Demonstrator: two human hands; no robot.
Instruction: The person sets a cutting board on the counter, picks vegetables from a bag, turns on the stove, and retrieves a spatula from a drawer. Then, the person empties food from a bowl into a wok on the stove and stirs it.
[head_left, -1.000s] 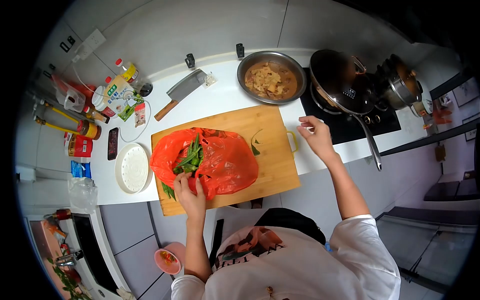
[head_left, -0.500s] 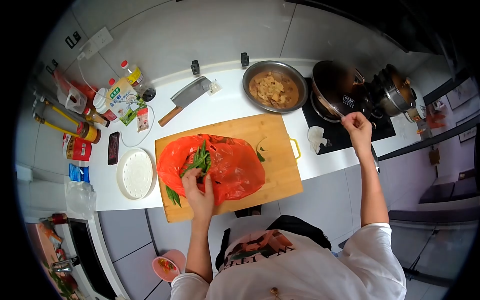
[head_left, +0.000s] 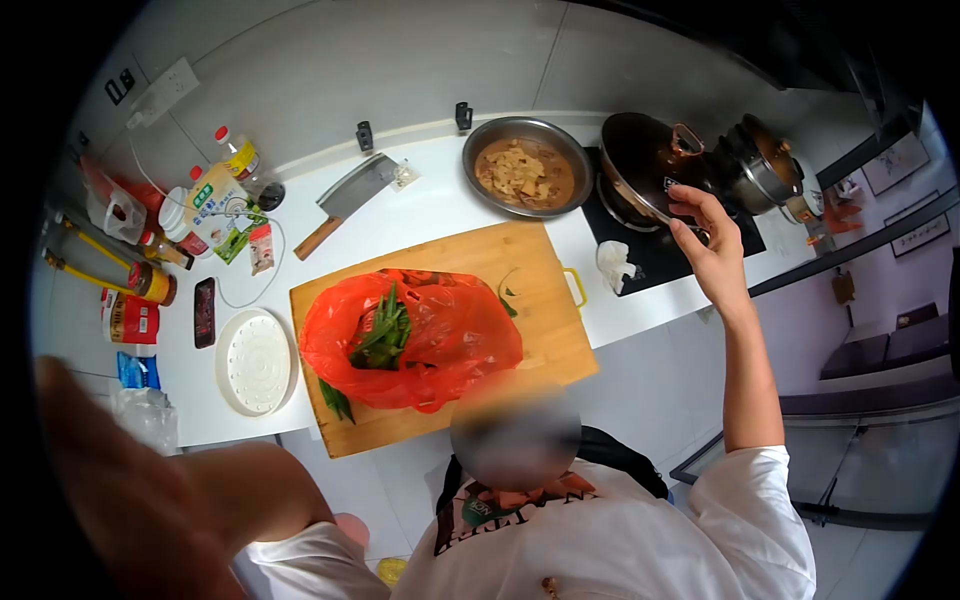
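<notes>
My right hand (head_left: 715, 245) is at the near rim of the dark wok (head_left: 640, 165) on the stove, thumb and fingers apart with nothing visible between them. Close to the camera at the far left, my left hand (head_left: 110, 490) is smeared by motion, so its fingers cannot be read. A red plastic bag (head_left: 460, 335) lies gaping on a wooden cutting board (head_left: 555, 345), with cut green vegetables (head_left: 385, 335) inside. More green pieces (head_left: 335, 400) stick out at the board's left side, and a thin green sprig (head_left: 507, 295) lies to the bag's right.
Behind the board stands a metal bowl (head_left: 530, 205) of food in brown liquid. A cleaver (head_left: 350, 200) lies to its left. A white perforated tray (head_left: 255, 365), a phone (head_left: 204, 312), bottles and packets crowd the left. A crumpled tissue (head_left: 615, 265) and a stacked pot (head_left: 765, 185) are at the stove.
My left hand has left the vegetables in the bag and swung far left toward the camera. My right hand's fingers have spread from a pinch near the wok rim. The view has shifted slightly.
</notes>
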